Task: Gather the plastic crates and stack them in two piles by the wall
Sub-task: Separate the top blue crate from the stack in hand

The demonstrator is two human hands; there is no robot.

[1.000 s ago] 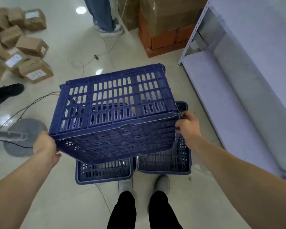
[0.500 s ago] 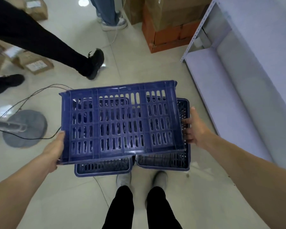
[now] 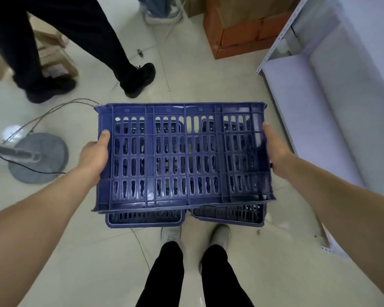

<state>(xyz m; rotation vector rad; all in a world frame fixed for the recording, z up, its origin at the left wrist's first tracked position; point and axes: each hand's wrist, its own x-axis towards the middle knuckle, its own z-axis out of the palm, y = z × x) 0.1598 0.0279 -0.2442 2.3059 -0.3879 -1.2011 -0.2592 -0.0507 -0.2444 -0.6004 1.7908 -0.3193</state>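
Nearest you, your shoes (image 3: 171,233) stood just behind two crates on the floor, the left floor crate (image 3: 144,218) and right floor crate (image 3: 228,214), side by side & about touching; nothing showed in them, tho most was hidden. Directly above them you held the blue crate (image 3: 186,156), slotted face up toward you, long axis running left-right; your left hand (image 3: 93,156) gripped its left end, thumb over the face; your right hand (image 3: 275,151) gripped the right end, thumb along the edge, other fingers hidden; neither hand nearer. It spanned both floor crates, so I'd judge it needed shifting sideways onto one. Beyond: another person's shoe (image 3: 140,79); stand base (image 3: 38,158) left; shelf (image 3: 319,107) right.
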